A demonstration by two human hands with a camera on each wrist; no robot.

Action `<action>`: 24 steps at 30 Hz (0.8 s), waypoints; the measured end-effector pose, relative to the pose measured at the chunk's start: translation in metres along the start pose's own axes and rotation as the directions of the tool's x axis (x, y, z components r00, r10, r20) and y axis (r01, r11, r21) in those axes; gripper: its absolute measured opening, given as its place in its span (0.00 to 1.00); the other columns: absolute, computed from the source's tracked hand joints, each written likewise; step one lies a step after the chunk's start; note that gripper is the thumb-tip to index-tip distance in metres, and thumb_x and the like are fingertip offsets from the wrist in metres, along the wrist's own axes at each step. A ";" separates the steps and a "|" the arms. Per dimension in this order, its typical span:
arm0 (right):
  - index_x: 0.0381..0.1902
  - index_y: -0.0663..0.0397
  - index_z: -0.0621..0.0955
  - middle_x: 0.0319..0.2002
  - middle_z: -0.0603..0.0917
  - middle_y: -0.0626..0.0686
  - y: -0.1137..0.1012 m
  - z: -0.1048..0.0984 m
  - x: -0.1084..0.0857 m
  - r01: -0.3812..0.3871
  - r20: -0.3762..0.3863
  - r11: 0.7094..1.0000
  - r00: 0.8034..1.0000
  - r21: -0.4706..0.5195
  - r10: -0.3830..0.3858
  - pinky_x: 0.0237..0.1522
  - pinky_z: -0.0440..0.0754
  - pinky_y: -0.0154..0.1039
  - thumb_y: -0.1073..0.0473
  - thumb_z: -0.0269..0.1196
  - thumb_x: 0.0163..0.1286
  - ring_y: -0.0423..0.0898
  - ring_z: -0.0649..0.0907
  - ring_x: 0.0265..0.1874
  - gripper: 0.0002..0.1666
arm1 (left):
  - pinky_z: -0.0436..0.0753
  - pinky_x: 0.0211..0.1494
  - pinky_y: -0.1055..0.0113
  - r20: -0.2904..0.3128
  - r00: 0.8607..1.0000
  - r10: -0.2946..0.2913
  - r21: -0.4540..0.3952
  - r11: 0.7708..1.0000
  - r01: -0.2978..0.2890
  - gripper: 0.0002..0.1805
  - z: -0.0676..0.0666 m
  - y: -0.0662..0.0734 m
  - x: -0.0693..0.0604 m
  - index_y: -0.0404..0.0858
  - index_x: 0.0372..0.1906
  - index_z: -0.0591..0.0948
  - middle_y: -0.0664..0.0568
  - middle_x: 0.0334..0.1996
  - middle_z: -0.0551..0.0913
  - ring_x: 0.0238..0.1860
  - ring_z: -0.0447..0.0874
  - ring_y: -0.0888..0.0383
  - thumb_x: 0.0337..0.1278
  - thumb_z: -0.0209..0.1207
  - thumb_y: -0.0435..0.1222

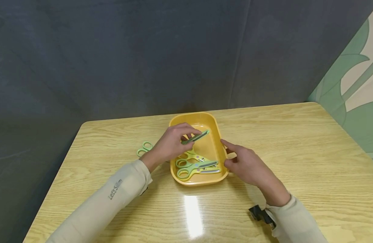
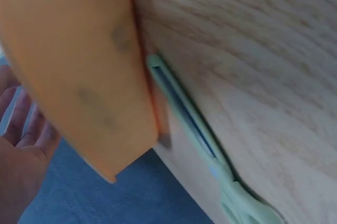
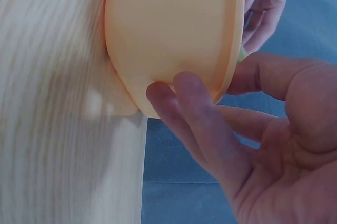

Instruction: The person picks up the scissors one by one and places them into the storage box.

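Observation:
Over the yellow tray (image 1: 192,118), my left hand (image 1: 177,140) pinches a pair of green scissors (image 1: 202,135) between thumb and fingers, the blade end pointing right and away. Its handles are hidden by the hand. In the near half of the tray lie yellow scissors (image 1: 211,171) and green scissors (image 1: 192,166), overlapping, handles to the left. My right hand (image 1: 250,165) grips the tray's right side, with fingers against the outer wall (image 3: 174,29) and the thumb at the rim. Another pair of green scissors (image 2: 181,113) rests on the table beside the tray's left side.
The tray stands on a light wood-grain table (image 1: 295,152). Behind the table hangs a dark curtain (image 1: 144,60). A wall with a green leaf pattern (image 1: 362,125) is at the right. A black strap piece (image 1: 260,215) shows at the right wrist.

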State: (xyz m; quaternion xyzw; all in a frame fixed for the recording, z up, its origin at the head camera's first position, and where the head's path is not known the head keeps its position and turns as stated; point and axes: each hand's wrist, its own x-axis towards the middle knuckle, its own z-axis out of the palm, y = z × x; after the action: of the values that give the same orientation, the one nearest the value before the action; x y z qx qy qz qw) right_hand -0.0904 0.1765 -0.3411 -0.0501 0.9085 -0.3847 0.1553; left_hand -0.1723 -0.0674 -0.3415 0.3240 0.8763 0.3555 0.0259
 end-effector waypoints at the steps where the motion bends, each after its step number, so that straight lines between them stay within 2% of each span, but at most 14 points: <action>1: 0.78 0.50 0.59 0.67 0.75 0.64 0.000 0.000 0.000 -0.002 0.000 1.000 1.000 0.001 0.002 0.37 0.83 0.35 0.63 0.56 0.69 0.49 0.87 0.49 0.41 | 0.86 0.46 0.67 0.004 1.000 -0.002 0.013 1.000 0.002 0.20 0.001 -0.002 0.001 0.48 0.54 0.85 0.58 0.43 0.84 0.41 0.80 0.63 0.57 0.65 0.29; 16: 0.78 0.51 0.59 0.64 0.77 0.65 -0.002 0.003 0.002 0.022 0.009 1.000 1.000 0.006 -0.022 0.36 0.85 0.35 0.63 0.56 0.69 0.48 0.87 0.47 0.40 | 0.81 0.42 0.67 0.046 0.997 -0.063 0.130 0.990 0.056 0.21 0.015 -0.018 0.006 0.50 0.56 0.84 0.61 0.45 0.83 0.44 0.80 0.62 0.58 0.65 0.31; 21: 0.78 0.51 0.59 0.67 0.75 0.64 -0.003 0.001 0.001 0.022 0.014 1.000 1.000 -0.004 -0.022 0.36 0.84 0.35 0.63 0.56 0.69 0.48 0.87 0.47 0.40 | 0.81 0.46 0.66 0.096 0.994 -0.045 0.204 0.979 0.025 0.19 0.019 -0.019 0.009 0.51 0.56 0.84 0.61 0.46 0.83 0.44 0.81 0.62 0.59 0.65 0.34; 24: 0.78 0.52 0.59 0.71 0.71 0.62 -0.003 -0.002 0.000 0.027 0.010 1.000 1.000 -0.016 -0.027 0.36 0.84 0.35 0.63 0.56 0.70 0.49 0.87 0.48 0.40 | 0.81 0.49 0.67 0.154 0.988 -0.008 0.265 0.964 -0.034 0.19 0.020 -0.017 0.012 0.50 0.56 0.84 0.60 0.47 0.83 0.43 0.81 0.62 0.60 0.64 0.35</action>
State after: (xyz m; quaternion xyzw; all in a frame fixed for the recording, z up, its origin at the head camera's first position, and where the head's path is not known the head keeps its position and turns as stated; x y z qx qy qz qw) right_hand -0.0913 0.1756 -0.3383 -0.0656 0.9099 -0.3794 0.1543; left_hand -0.1856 -0.0570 -0.3654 0.3568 0.9094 0.2085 0.0472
